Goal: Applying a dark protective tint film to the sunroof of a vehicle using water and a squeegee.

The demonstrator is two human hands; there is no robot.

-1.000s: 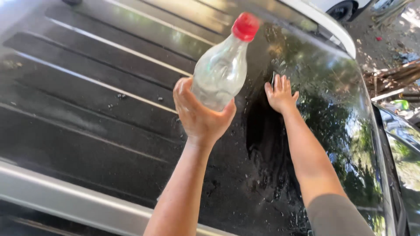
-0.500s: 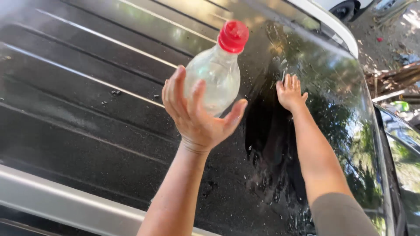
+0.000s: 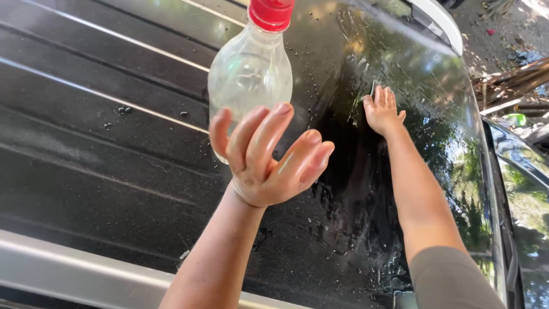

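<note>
A: Where is the clear plastic bottle against the left hand?

B: It sits just above and beyond the hand, upright with a slight lean. Its red cap is at the far end, at the top edge of the view. The lower part of the bottle is hidden behind the fingers.

A: Are those fingers closed on it?

B: No. They are spread wide and only lightly curled, and the palm faces the bottle. The thumb lies by the bottle's left side near the base. Whether any fingertip touches the plastic cannot be told; the hand covers the contact.

A: And the right hand?

B: It lies to the right of the bottle and well apart from it. It is pressed flat on the wet black car roof, fingers together and pointing away from the person. Its fingers hold nothing.

A: What lies around the bottle?

B: The ribbed roof runs beneath it, with water drops scattered over the paint. A silver roof rail crosses the view nearer the person than the bottle. Dry palm leaves lie on the ground far to the bottle's right.
</note>
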